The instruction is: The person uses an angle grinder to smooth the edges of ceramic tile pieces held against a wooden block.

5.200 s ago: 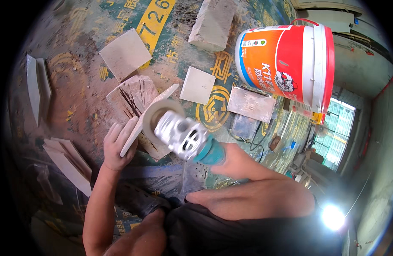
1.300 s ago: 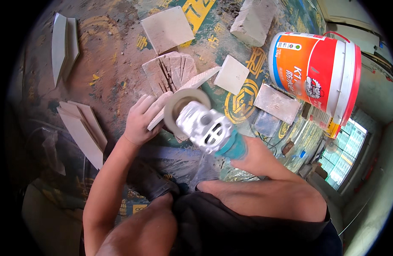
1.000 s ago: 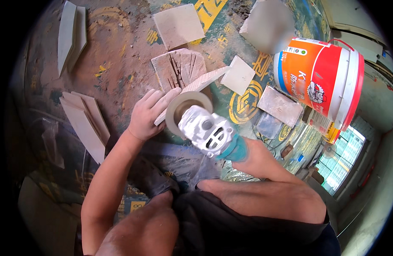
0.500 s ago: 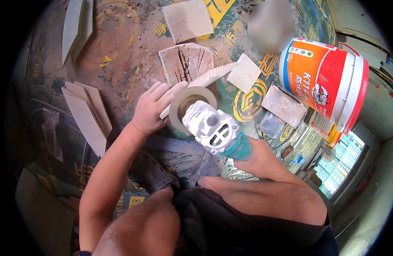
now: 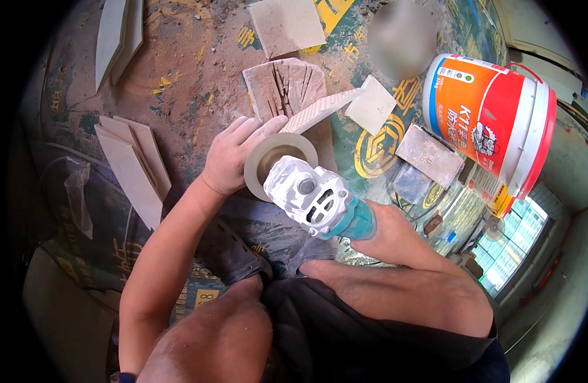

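My right hand (image 5: 384, 226) is wrapped round the teal body of an angle grinder (image 5: 319, 198) whose gear head is coated in white dust. Its round disc (image 5: 258, 167) lies over the near end of a curved tile strip (image 5: 322, 110) with a ridged back. My left hand (image 5: 232, 156) presses its fingers on that strip, just left of the disc; the disc hides part of the grip. Beneath the strip's far side lies a dusty block (image 5: 287, 88) scored with several deep cuts. Where the disc meets the strip is hidden from above.
Cut tile pieces (image 5: 135, 169) lie stacked at the left, with more (image 5: 118, 41) at far left. A square tile (image 5: 287, 27) and a smaller one (image 5: 370, 105) rest beyond the block. A large orange and red bucket (image 5: 485, 121) lies at the right, near a dusty brick-shaped piece (image 5: 429, 155).
The grinder's disc has shifted slightly left and toward me along the strip, closer to my left hand. Both hands keep their hold, and the whole view has shifted a little.
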The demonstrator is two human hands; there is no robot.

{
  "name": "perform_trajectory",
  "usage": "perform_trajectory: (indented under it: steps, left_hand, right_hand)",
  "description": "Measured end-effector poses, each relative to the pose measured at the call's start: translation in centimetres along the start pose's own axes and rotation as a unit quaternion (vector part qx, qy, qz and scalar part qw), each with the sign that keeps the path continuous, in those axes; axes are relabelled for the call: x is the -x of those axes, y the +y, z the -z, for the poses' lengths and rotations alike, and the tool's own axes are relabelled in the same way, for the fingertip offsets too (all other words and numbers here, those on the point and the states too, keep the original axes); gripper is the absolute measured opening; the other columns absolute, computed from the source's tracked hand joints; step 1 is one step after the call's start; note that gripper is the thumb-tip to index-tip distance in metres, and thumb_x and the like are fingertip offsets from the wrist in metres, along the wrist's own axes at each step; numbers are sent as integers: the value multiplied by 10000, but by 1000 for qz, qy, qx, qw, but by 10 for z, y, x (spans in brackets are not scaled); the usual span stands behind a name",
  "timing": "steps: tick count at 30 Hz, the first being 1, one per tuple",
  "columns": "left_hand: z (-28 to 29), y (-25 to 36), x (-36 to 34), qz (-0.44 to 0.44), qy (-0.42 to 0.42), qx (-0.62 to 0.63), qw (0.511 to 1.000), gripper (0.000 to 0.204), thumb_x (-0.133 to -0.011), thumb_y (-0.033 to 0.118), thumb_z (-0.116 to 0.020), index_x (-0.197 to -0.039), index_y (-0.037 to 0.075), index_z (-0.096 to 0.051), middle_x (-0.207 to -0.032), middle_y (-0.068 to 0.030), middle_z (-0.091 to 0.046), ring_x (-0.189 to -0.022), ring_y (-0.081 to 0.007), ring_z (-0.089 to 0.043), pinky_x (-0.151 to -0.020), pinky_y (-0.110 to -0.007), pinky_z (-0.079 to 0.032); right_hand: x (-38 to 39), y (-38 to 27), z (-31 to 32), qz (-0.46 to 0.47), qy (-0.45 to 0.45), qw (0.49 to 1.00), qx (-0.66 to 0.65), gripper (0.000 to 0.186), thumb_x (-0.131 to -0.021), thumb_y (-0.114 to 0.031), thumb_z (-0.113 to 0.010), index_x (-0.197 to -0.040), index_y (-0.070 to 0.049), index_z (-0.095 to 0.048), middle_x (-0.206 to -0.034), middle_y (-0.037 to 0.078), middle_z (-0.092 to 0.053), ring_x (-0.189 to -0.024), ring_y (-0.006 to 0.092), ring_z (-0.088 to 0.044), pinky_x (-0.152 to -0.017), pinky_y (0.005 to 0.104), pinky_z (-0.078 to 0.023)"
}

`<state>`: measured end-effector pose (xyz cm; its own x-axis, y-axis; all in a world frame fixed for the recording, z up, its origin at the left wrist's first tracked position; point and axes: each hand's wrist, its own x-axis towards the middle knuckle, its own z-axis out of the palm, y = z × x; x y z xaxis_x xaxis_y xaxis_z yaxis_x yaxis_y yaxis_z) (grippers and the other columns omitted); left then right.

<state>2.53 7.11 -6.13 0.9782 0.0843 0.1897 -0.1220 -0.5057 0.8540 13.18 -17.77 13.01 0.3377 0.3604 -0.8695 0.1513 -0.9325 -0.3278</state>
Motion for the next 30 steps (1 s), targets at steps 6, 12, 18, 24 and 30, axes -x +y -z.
perform_trajectory:
  steps: [6,12,18,24,30]
  left_hand:
    - [-3,-4,0,-24,28,28,999,605,-771,230,-731,-1320,2,-619,-851,-123,-567,-737,-316,-558,-666,-400,-468]
    - [-6,-5,-1,-38,39,11,998,606,-759,221,-732,-1316,7,-623,-873,-133,-575,-760,-329,-567,-682,-396,-477]
    - [-4,0,-1,-10,23,15,1000,591,-774,221,-712,-1330,44,-618,-895,-127,-571,-780,-326,-567,-699,-414,-499]
    - [-4,-1,1,-22,30,-13,999,574,-756,140,-735,-1312,54,-624,-889,-120,-571,-775,-324,-566,-695,-415,-496]
    - [-6,-1,-4,-24,34,11,999,566,-769,188,-728,-1303,33,-628,-907,-125,-586,-773,-320,-568,-686,-408,-493]
  right_hand:
    - [2,3,0,-22,14,998,-51,458,-707,-200,-789,-1076,33,-648,-899,241,-715,-880,408,-706,-787,445,-546]
    - [5,8,0,-38,31,993,-111,430,-706,-174,-788,-1072,13,-660,-927,217,-725,-890,381,-717,-788,420,-546]
    - [4,6,2,-29,11,998,-56,443,-700,-169,-785,-1083,17,-663,-955,237,-722,-895,378,-716,-801,412,-545]
    - [1,17,3,-78,36,986,-141,460,-697,-184,-793,-1089,19,-666,-965,244,-721,-898,371,-717,-807,410,-548]
    - [4,16,-4,-31,20,996,-77,428,-703,-193,-795,-1059,5,-663,-949,232,-722,-919,387,-713,-809,423,-546]
